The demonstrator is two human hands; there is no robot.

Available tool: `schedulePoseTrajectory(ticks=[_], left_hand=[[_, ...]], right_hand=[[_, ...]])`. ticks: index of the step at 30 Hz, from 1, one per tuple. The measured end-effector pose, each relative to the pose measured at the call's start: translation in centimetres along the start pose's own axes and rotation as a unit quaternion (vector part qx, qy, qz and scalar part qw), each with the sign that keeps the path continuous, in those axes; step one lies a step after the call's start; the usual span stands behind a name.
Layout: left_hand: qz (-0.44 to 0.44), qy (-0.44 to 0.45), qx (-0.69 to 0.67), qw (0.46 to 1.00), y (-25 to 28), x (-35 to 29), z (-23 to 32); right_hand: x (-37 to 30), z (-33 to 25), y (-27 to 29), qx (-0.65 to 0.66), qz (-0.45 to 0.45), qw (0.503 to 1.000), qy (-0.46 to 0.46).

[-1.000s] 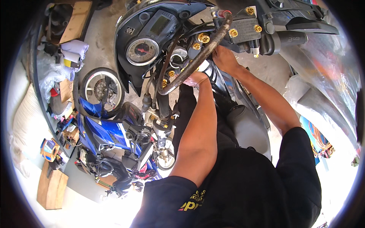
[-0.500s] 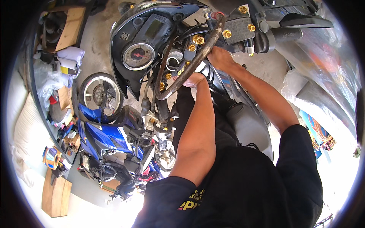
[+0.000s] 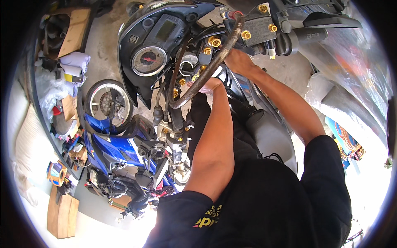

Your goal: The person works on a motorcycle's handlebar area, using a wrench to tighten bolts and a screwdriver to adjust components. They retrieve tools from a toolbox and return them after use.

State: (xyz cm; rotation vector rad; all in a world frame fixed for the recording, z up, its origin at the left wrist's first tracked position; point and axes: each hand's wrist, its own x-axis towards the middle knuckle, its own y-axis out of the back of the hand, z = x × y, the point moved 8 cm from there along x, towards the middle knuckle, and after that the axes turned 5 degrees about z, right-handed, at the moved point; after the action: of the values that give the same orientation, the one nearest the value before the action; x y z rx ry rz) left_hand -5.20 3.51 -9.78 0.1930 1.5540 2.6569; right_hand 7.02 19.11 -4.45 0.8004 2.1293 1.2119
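My grip I cannot tell: a worn brown hose (image 3: 216, 63) crosses in front of my left hand (image 3: 211, 85) and right hand (image 3: 238, 62), hiding fingertips. It arcs between the round gauge (image 3: 149, 60) and black reservoir (image 3: 257, 31), near gold bolts (image 3: 214, 41).

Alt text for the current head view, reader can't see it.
A person's bare left hand and bare right hand reach in beneath a thick, curved, worn brown hose on a motorcycle's front end; whatever they grip is hidden. Left of them sits a black plastic instrument panel with a silver-rimmed round dial; a blue-and-black motorcycle stands farther left.
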Motion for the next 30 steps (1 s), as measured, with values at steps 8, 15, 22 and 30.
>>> schedulePoseTrajectory(ticks=[8,15,22,30], left_hand=[[-0.035,0.058,0.006,0.998,0.2,-0.1,0.2],[-0.016,0.005,0.015,1.000,0.1,-0.1,0.3],[-0.039,0.030,0.003,0.999,0.1,0.1,-0.1],[-0.026,0.057,-0.030,0.998,-1.0,-0.2,-1.8]], right_hand=[[0.2,0.6,-0.8,0.029,-0.034,0.999,-0.012],[0.2,1.0,-0.4,0.060,-0.043,0.994,-0.086],[0.4,0.9,0.1,0.078,-0.078,0.983,-0.144],[0.5,2.2,-2.3,0.102,-0.183,0.958,-0.198]])
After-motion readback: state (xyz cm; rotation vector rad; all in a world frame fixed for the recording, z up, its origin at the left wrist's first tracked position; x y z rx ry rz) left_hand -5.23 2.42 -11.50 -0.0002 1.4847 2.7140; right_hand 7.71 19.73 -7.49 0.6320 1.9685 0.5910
